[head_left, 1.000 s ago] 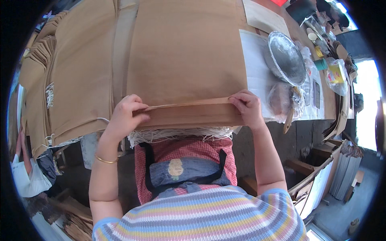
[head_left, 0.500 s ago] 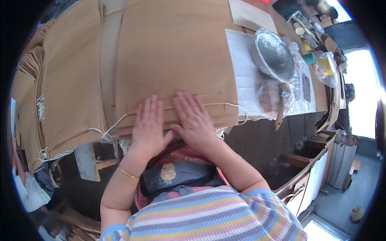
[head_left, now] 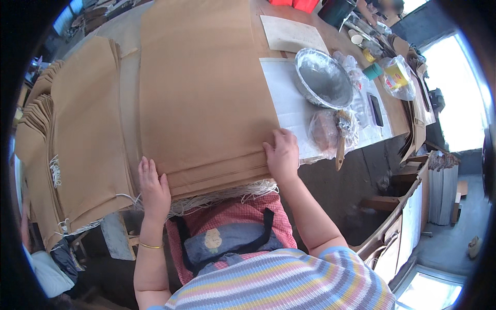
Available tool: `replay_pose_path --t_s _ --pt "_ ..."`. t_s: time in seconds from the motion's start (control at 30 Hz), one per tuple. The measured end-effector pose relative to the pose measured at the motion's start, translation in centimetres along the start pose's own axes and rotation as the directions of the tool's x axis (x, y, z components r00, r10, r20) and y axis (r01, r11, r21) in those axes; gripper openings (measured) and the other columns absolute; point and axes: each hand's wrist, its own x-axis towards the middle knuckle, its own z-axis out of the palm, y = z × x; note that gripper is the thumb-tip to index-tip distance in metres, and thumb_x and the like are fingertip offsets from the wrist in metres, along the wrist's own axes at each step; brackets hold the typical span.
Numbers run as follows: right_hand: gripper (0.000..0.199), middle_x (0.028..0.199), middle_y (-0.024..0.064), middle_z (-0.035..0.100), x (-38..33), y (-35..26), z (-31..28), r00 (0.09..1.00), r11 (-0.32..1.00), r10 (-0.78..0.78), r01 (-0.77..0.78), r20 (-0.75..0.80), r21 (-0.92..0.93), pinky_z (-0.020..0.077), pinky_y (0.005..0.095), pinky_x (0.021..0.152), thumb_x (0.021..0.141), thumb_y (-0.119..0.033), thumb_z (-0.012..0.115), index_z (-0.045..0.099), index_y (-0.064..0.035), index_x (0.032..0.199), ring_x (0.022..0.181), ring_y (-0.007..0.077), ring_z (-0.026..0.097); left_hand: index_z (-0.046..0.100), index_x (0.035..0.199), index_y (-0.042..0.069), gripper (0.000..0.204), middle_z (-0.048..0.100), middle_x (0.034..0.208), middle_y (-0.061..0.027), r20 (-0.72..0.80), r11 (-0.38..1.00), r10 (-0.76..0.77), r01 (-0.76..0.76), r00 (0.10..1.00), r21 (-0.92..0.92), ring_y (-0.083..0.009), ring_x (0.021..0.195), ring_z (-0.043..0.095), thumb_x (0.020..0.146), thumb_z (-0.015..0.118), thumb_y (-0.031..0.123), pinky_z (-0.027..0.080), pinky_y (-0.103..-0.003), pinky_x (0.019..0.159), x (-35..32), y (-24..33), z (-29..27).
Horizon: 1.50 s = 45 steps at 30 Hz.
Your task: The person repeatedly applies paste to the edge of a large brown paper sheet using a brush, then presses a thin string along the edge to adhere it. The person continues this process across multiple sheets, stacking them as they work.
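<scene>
A big stack of brown paper bags (head_left: 206, 93) lies flat on the worktable (head_left: 289, 46), its near edge, fringed with white string handles (head_left: 222, 196), at the person's apron. More bag piles (head_left: 77, 150) sit to the left. A metal bowl (head_left: 323, 77) rests on white paper (head_left: 284, 98) to the right, with a brush (head_left: 342, 137) just in front of it. The left hand (head_left: 152, 188) lies flat, fingers stretched, on the stack's near left corner. The right hand (head_left: 281, 155) presses its right corner, fingers loosely curled, gripping nothing.
</scene>
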Motion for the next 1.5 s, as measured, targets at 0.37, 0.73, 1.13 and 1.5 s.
replay_pose_path --t_s 0.37,0.73,1.13,1.5 --pt "0.026 0.094 0.0157 0.058 1.7 1.6 0.1 0.976 0.971 0.218 -0.219 0.020 0.096 0.0451 0.0412 0.083 0.074 -0.011 0.070 0.058 -0.0012 0.095 0.093 0.0341 0.056 0.035 0.136 -0.009 0.051 0.027 0.147 -0.0255 -0.008 1.000 -0.023 0.023 1.000 -0.016 -0.0406 0.137 0.024 0.091 0.050 0.010 0.023 -0.046 0.112 -0.4 -0.2 0.8" --pt "0.035 0.102 0.0053 0.064 1.2 4.4 -8.2 0.730 0.135 0.083 -0.683 0.679 0.718 0.0499 0.0299 0.063 0.079 0.003 0.054 0.055 0.0005 0.114 0.079 0.0142 0.061 0.047 0.122 -0.006 0.044 0.061 0.110 -0.0148 0.250 0.425 -0.432 0.440 0.866 -0.791 -0.0267 0.094 0.062 0.091 0.059 0.022 0.049 -0.037 0.086 -3.6 0.8 -4.6" --pt "0.030 0.103 0.0051 0.060 -1.1 -11.9 2.3 0.884 0.641 -0.179 -0.227 0.431 0.733 0.0426 0.0246 0.087 0.093 -0.003 0.049 0.050 0.0013 0.123 0.098 0.0119 0.054 0.050 0.073 0.001 0.031 0.048 0.061 -0.0037 -0.414 0.731 -0.653 0.386 0.634 -0.563 -0.0103 0.059 0.041 0.096 0.054 0.021 0.038 -0.032 0.052 -8.8 -8.8 -12.7" --pt "0.052 0.086 0.0203 0.062 -1.9 -29.3 13.4 0.765 0.679 -0.253 -0.296 0.592 0.672 0.0511 0.0362 0.062 0.085 -0.007 0.051 0.036 0.0044 0.133 0.071 0.0236 0.062 0.061 0.074 0.000 0.025 0.053 0.060 -0.0015 -0.078 0.603 -0.785 0.729 0.615 -0.324 -0.0102 0.054 0.047 0.089 0.061 0.020 0.036 -0.028 0.050 -8.9 -36.3 -18.4"
